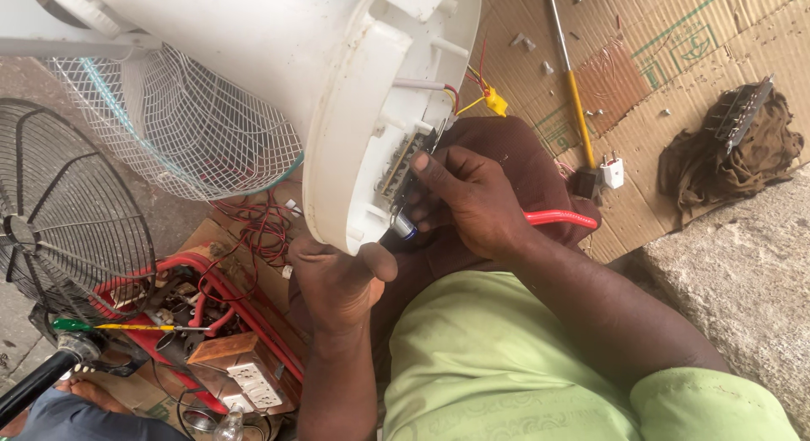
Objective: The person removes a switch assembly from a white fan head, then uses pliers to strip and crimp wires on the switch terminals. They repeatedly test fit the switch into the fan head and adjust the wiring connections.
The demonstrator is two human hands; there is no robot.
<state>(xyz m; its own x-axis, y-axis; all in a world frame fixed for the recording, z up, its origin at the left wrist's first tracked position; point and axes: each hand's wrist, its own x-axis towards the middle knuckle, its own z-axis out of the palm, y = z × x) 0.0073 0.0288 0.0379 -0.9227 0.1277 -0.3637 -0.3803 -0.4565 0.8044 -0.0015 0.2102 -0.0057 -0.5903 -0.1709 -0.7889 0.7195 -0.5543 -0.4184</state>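
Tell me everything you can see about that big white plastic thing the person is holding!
The white plastic fan base is smooth, glossy and trumpet-shaped, narrow at top left and widening to a round open end that faces right. It lies tilted on its side over the person's lap. Inside are ribs, a small circuit board and coloured wires. The left hand grips its lower rim; the right hand reaches into it.

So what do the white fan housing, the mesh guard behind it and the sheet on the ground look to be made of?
The white fan housing, gripped at its rim by the left hand, looks like moulded plastic: smooth, slightly glossy, with cast ribs inside. The white mesh guard seems to be coated wire, thin crossing strands. The ground sheet is brown corrugated cardboard, matte, with creases and printed marks.
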